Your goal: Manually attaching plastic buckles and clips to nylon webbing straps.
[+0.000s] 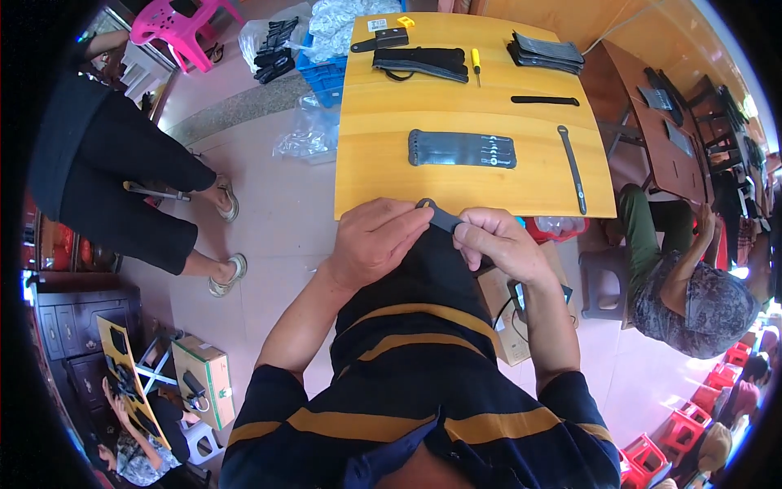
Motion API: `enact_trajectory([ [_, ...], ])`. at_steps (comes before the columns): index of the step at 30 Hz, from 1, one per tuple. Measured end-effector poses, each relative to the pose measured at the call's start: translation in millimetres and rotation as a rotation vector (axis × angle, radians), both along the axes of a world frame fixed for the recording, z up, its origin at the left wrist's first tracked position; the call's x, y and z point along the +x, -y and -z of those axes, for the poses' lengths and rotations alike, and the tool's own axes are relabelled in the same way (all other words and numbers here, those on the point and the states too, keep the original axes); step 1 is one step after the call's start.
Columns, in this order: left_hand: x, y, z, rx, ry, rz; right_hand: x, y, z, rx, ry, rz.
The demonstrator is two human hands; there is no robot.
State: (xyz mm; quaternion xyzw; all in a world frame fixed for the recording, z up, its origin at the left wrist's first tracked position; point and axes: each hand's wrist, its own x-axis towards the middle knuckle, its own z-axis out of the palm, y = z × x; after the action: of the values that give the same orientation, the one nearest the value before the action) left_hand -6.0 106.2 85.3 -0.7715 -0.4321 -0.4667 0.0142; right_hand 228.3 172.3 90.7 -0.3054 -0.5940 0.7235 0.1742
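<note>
My left hand point(376, 242) and my right hand point(507, 244) come together just off the near edge of the yellow wooden table point(379, 183). Between them is a short stretch of black strap point(444, 220) with a rounded, slotted end. The left fingers pinch it by that end; the right thumb and fingers grip it further along, and the rest is hidden. Beyond my hands lies a flat set of black straps point(460, 149) side by side, with white print. To its right rests a single long strap point(573, 169) with a round slotted head.
Further back are another black strap point(546, 101), a yellow-handled screwdriver point(476, 59), a black strap bundle point(423, 63), a stack of straps point(547, 55) and a flat black piece point(383, 40). A person point(122, 171) stands left; another point(692, 293) sits right. A blue crate point(322, 77) adjoins the table.
</note>
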Motion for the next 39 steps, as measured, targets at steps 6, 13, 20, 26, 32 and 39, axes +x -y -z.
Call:
enact_trajectory([
  [6, -12, -12, 18, 0.054, -0.018, -0.069, 27, -24, 15, 0.079, 0.071, 0.084],
  [13, -20, -30, 40, -0.007, -0.041, -0.077, 60, -52, 26, 0.050, 0.147, 0.141],
  [20, -20, -49, 55, -0.062, -0.019, -0.158, 61, -77, 38, 0.042, 0.214, 0.277],
  [26, -19, -65, 72, -0.106, -0.008, -0.197, 57, -93, 53, 0.100, 0.219, 0.348],
  [32, -15, -77, 79, -0.185, 0.014, -0.210, 53, -106, 58, 0.204, 0.299, 0.389],
  [39, -8, -84, 80, -0.234, -0.075, -0.309, 54, -114, 70, 0.181, 0.287, 0.426],
])
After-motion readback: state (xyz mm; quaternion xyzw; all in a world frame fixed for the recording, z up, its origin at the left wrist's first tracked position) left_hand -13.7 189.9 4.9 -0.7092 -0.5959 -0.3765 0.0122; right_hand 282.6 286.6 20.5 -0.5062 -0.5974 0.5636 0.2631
